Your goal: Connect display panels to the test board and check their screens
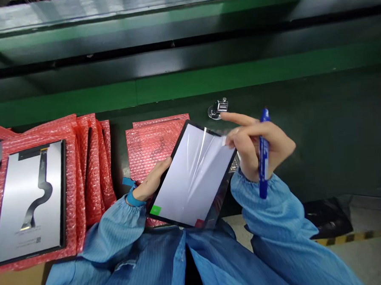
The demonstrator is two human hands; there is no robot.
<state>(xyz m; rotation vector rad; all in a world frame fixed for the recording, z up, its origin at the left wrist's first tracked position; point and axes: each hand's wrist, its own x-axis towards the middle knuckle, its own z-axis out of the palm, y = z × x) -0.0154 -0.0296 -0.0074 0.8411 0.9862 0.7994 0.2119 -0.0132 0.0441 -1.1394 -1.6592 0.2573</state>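
A dark-framed display panel [192, 176] with a pale protective film is tilted up in front of me. My left hand [152, 180] grips its left edge, thumb on the front. My right hand [257, 145] pinches the film at the panel's upper right corner, where it wrinkles and lifts. A blue marker pen [264, 155] is tucked between the fingers of that right hand, pointing up. Both arms wear blue sleeves.
Red bubble-wrap pouches [152, 140] lie under the panel. More pouches [89, 165] are stacked at left, with another panel lying face down, its ribbon cable [40, 193] showing. A small metal hand counter [220, 106] sits on the dark green belt [320, 123].
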